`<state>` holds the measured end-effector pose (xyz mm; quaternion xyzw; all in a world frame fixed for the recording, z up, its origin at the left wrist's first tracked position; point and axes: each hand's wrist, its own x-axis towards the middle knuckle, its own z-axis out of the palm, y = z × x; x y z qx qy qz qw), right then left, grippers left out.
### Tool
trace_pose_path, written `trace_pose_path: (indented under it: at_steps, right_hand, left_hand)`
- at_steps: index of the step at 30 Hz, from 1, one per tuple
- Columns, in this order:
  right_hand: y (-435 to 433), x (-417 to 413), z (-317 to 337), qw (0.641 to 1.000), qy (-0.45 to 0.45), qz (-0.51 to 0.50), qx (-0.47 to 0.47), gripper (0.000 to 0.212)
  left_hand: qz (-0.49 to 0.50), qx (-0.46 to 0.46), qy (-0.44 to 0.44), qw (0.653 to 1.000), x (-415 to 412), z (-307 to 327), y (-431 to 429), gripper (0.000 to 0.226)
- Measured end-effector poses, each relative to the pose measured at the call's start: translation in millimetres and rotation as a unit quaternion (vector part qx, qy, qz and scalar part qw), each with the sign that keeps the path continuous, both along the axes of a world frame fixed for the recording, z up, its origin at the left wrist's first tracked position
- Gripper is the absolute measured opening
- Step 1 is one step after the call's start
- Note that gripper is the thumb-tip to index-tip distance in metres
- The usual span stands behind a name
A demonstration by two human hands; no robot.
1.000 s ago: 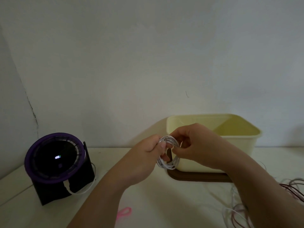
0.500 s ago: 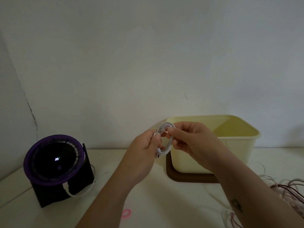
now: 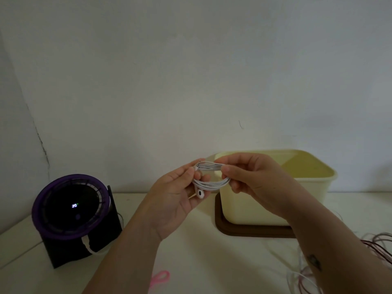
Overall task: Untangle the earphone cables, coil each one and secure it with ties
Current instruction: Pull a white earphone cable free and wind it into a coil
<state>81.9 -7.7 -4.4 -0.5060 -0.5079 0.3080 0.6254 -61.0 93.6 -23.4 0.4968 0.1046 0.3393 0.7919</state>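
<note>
- White earphone coil (image 3: 212,177): held in the air above the worktop (image 3: 201,251), in front of the near left corner of the cream bin (image 3: 297,187). It is flattened into an oval whose long axis runs left to right, roughly level.
- Earbud (image 3: 200,193): hangs from the coil's lower left end, pointing down.
- Left hand (image 3: 174,198): its grip pinches the coil's left end between thumb and fingertips.
- Right hand (image 3: 250,179): its grip is curled round the coil's right end.
- Edges: the bin stands on a brown tray (image 3: 244,230) against the wall (image 3: 191,81); a purple-rimmed device (image 3: 72,213) stands well to the left.
- Open room: bare worktop lies below the hands. A pink tie (image 3: 160,276) lies at the near edge, and loose cables (image 3: 377,251) lie at the far right.
</note>
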Motion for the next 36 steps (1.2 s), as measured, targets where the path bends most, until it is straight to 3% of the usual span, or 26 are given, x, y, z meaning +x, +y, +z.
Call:
trace_pose_path:
  at_steps: [4, 9, 14, 20, 23, 26, 30, 36]
  right_hand:
    - [-6, 3, 6, 0.997, -0.059, -0.051, 0.009, 0.017]
    - [-14, 9, 11, 0.999, -0.041, -0.032, 0.000, 0.018]
    - [-13, 7, 8, 0.982, -0.173, -0.061, -0.039, 0.017]
    - [-14, 0, 11, 0.955, -0.278, -0.077, -0.065, 0.021]
    - [-18, -5, 14, 0.945, -0.313, -0.063, -0.074, 0.020]
    - [-20, -13, 16, 0.933, -0.347, -0.033, -0.088, 0.021]
    - [-20, -19, 15, 0.923, -0.374, -0.014, -0.091, 0.016]
    - [-21, -26, 13, 0.910, -0.405, 0.011, -0.092, 0.018]
  left_hand:
    - [-0.024, -0.010, -0.012, 1.000, 4, -2, -4, 0.029]
    - [-0.045, 0.068, 0.043, 0.996, 2, -3, -4, 0.029]
    - [-0.053, 0.134, 0.143, 0.979, -4, -7, 4, 0.025]
    - [-0.163, 0.087, 0.163, 0.969, -10, -12, 12, 0.039]
    - [-0.219, 0.101, 0.179, 0.954, -16, -16, 18, 0.050]
    - [-0.214, 0.134, 0.194, 0.948, -19, -14, 19, 0.052]
    - [-0.146, 0.303, 0.256, 0.906, -19, -10, 12, 0.032]
    - [-0.201, 0.414, 0.312, 0.831, -17, -8, -5, 0.030]
